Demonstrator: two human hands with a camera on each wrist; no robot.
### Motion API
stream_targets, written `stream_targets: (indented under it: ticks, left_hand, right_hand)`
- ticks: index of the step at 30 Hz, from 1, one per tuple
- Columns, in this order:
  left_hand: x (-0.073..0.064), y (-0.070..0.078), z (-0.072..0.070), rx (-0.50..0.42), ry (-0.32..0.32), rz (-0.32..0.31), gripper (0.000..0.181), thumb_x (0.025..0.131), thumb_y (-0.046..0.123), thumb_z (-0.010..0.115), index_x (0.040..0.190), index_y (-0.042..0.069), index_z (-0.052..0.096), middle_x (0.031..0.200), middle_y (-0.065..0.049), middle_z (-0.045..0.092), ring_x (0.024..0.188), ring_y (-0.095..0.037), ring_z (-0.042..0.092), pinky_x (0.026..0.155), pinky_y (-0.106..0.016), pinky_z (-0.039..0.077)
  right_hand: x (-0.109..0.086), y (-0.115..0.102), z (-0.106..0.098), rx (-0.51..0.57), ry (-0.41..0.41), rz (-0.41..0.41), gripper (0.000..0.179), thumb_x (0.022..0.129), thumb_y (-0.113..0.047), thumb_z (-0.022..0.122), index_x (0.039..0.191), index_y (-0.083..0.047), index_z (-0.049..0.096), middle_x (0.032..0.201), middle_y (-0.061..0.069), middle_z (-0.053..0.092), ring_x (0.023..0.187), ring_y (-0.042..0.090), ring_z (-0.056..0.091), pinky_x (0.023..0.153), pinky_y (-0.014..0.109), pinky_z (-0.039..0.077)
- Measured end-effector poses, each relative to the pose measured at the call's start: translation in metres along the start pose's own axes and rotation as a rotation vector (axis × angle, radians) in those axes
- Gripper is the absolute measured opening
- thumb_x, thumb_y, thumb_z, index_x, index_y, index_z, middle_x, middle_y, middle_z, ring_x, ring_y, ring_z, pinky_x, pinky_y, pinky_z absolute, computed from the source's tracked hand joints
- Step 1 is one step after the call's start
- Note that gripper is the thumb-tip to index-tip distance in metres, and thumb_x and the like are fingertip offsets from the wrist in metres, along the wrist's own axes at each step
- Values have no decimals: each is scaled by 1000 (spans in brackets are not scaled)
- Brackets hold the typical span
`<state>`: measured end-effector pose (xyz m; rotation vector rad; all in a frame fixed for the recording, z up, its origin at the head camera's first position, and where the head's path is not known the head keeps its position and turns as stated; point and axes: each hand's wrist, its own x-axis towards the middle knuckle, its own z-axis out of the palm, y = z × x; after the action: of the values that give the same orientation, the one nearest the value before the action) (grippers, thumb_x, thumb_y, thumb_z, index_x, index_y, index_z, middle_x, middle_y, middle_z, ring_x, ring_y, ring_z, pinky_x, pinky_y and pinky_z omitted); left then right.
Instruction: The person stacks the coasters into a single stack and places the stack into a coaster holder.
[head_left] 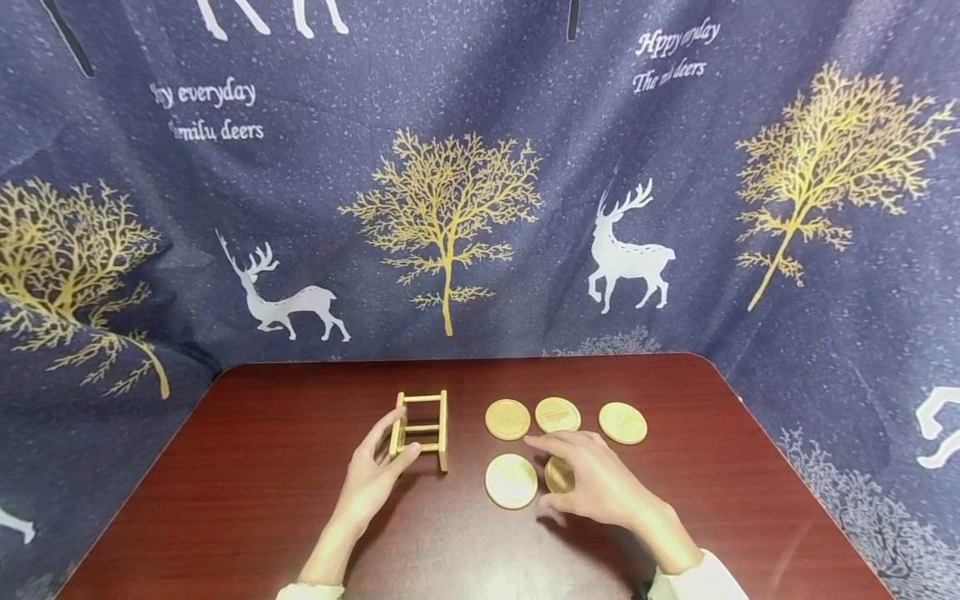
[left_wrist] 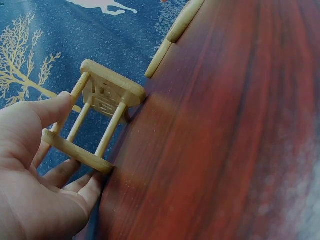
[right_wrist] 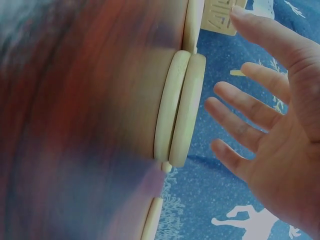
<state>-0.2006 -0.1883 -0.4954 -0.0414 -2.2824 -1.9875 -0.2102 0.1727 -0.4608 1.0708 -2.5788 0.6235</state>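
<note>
My left hand (head_left: 369, 483) grips one end of a small wooden coaster rack (head_left: 443, 429), two end panels joined by thin rods. In the left wrist view, the thumb lies against a rod and fingers reach around the near panel; the far panel (left_wrist: 112, 90) has cut-out marks. My right hand (head_left: 596, 479) hovers with spread fingers over a round wooden coaster (head_left: 559, 476), partly hiding it. Left of that hand lies another round coaster (head_left: 512, 482). The right wrist view shows the fingers apart from two coasters overlapping edge-on, the nearer coaster (right_wrist: 189, 110) among them.
Behind the right hand lie three more coasters: a left one (head_left: 507, 419), a middle one (head_left: 558, 413) and a right one (head_left: 622, 423). The dark red wooden table (head_left: 262, 467) ends at a blue cloth (head_left: 480, 250) printed with deer and trees.
</note>
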Motion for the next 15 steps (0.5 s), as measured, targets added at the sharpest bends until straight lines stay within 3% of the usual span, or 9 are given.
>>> stream_targets:
  ticks: [7, 15]
  left_hand:
    - [-1, 1, 0, 2, 2, -12, 68, 104, 11, 79, 166, 12, 50, 176, -16, 40, 163, -38, 35, 133, -46, 31]
    - [-1, 2, 0, 9, 3, -14, 67, 104, 12, 79, 165, 13, 51, 174, -15, 43, 163, -37, 37, 133, -46, 31]
  right_hand:
    - [3, -4, 5, 20, -30, 5, 81, 74, -30, 105, 147, -14, 72, 131, -2, 77, 123, 18, 70, 105, 57, 53]
    - [7, -7, 9, 7, -7, -23, 82, 72, -32, 105, 146, -16, 73, 137, -3, 76, 126, 20, 70, 102, 55, 54]
